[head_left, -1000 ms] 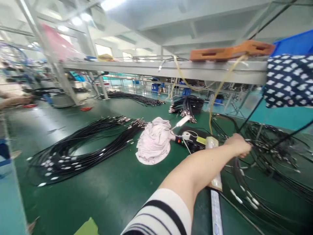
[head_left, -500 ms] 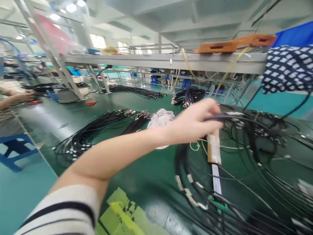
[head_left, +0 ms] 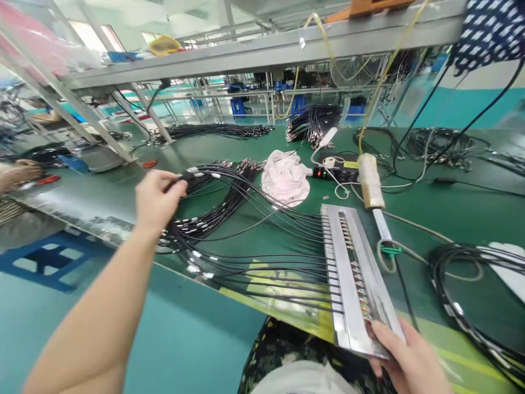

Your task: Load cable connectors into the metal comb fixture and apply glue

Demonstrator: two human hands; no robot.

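Note:
My left hand (head_left: 158,197) is closed around one end of several black cables (head_left: 229,169) at the left of the table. From there the cables run right, into the slots of a long silver metal fixture (head_left: 342,273). A row of small copper-coloured ends (head_left: 359,290) shows along the fixture's channel. My right hand (head_left: 410,355) grips the fixture's near end, thumb on top and fingers partly hidden beneath. Under and beside the held cables lies a larger bundle of black cables (head_left: 221,210) with white labels.
A pinkish cloth (head_left: 286,179) lies mid-table, beside a power strip (head_left: 336,174). Behind the fixture stands a wrapped handle (head_left: 371,180). Coiled cables (head_left: 451,295) lie at the right. A shelf beam (head_left: 246,57) crosses above; another person's hand (head_left: 20,174) is at far left.
My left hand has moved from the right side to the left, holding cables. The view has tilted down. The metal fixture and my right hand are now in view.

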